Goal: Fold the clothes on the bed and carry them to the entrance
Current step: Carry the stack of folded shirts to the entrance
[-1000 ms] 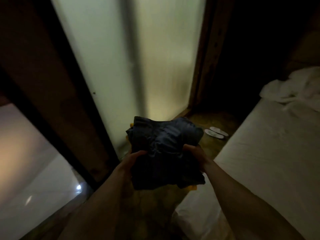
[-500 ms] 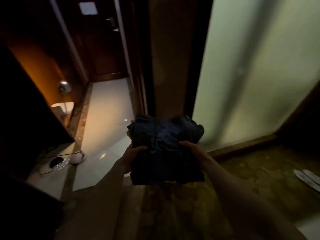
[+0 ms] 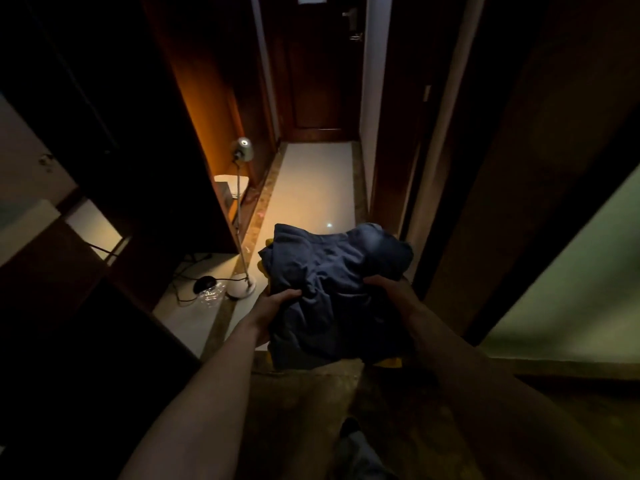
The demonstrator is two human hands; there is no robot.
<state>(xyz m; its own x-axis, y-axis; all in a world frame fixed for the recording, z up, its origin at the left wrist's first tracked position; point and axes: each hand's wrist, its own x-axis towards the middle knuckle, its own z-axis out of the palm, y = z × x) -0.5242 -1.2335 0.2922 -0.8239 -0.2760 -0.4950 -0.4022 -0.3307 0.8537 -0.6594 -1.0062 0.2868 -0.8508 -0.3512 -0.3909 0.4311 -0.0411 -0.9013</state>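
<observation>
A stack of folded clothes (image 3: 332,285), dark blue on top with a yellow piece peeking out at its left edge and lower right corner, is held out in front of me at waist height. My left hand (image 3: 273,310) grips its left side, thumb on top. On the right side my right hand (image 3: 388,285) grips it the same way. At the far end of a pale-floored hallway stands the dark wooden entrance door (image 3: 318,74).
A floor lamp (image 3: 242,216) stands at the hallway's left edge, with cables and a dark round object (image 3: 204,284) beside its base. Dark wooden cabinets (image 3: 149,133) line the left. A wooden frame and frosted glass panel (image 3: 571,296) stand on the right.
My view has swung left, from the glass panel and bed to the hallway and the entrance door. Both hands keep the same grip on the stack.
</observation>
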